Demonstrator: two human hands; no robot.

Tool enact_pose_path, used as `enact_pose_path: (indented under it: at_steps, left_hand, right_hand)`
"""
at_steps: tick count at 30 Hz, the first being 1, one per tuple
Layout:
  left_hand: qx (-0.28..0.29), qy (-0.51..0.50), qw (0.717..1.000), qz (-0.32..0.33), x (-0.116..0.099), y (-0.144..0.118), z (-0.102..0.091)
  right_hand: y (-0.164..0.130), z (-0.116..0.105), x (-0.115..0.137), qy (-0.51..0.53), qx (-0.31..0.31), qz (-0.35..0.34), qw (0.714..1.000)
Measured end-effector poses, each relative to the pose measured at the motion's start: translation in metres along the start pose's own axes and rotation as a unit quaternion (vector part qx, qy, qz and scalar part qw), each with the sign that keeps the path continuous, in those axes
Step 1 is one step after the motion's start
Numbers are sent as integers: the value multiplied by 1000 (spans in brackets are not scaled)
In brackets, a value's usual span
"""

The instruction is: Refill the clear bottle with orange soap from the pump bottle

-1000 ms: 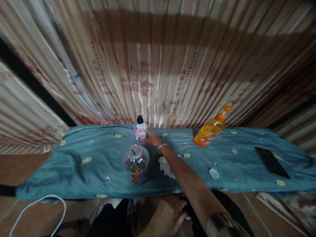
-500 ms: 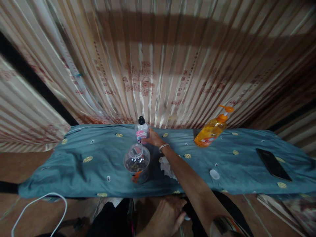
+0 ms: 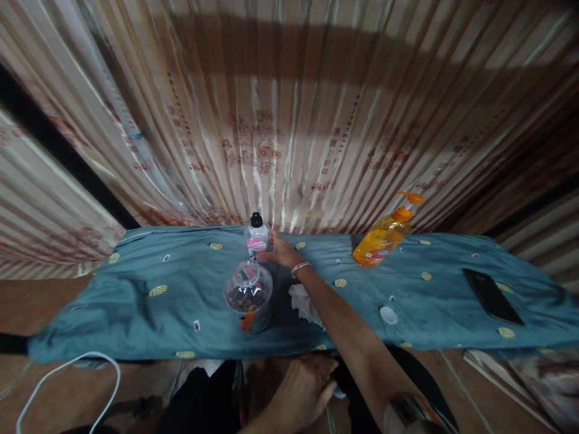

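Note:
My right hand (image 3: pixel 281 250) reaches across the table and is closed round a small clear bottle (image 3: pixel 257 244) with a black cap and a pink label. The bottle stands upright near the back edge; its right side is partly hidden by my fingers. Just in front of it is a clear plastic cup (image 3: pixel 248 301) with a domed lid, an orange print and something dark inside. Crumpled white tissue (image 3: pixel 304 304) lies under my right forearm. Below the table's front edge, over my lap, my left hand (image 3: pixel 305 386) is curled closed; what it holds, if anything, is hidden.
On the blue-green cloth (image 3: pixel 181 265) to the right stand an orange pump bottle (image 3: pixel 382 238), a small white lid (image 3: pixel 388 315) and a black phone (image 3: pixel 493 295). A pleated curtain (image 3: pixel 257 90) hangs behind the table. A white cable (image 3: pixel 67 364) loops at the lower left.
The view has shifted very slightly. My right hand keeps its grip on the small bottle, and the things on the table have not moved.

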State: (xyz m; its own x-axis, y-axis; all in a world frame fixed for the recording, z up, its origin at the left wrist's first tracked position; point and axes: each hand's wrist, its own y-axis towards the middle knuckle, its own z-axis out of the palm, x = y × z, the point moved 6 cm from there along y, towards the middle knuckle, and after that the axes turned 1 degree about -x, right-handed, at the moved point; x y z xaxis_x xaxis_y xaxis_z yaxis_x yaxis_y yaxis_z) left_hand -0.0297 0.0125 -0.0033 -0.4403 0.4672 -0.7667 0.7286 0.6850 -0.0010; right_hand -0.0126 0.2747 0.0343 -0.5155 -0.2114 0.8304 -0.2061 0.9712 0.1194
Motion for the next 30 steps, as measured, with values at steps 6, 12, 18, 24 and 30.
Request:
enact_pose_path:
  at_steps: [6, 12, 18, 24, 30]
  left_hand:
    - [-5, -15, 1000, 3, -5, -1, -9]
    - [-58, -3, 997, 42, -5, 6, -14]
    - [-145, -39, 988, 47, 1, 21, -30]
    - [-168, -75, 983, 20, 2, 38, -38]
    - [-169, -104, 980, 1, 2, 51, -34]
  right_hand:
    - [-64, -36, -11, 2, -44, 15, 999]
    - [-183, -143, -41, 36, -272, 25, 961]
    - [-207, -280, -48, -106, -500, 39, 859]
    - [-136, -335, -48, -137, -412, 64, 898]
    - [-125, -315, -57, -151, -376, 63, 912]
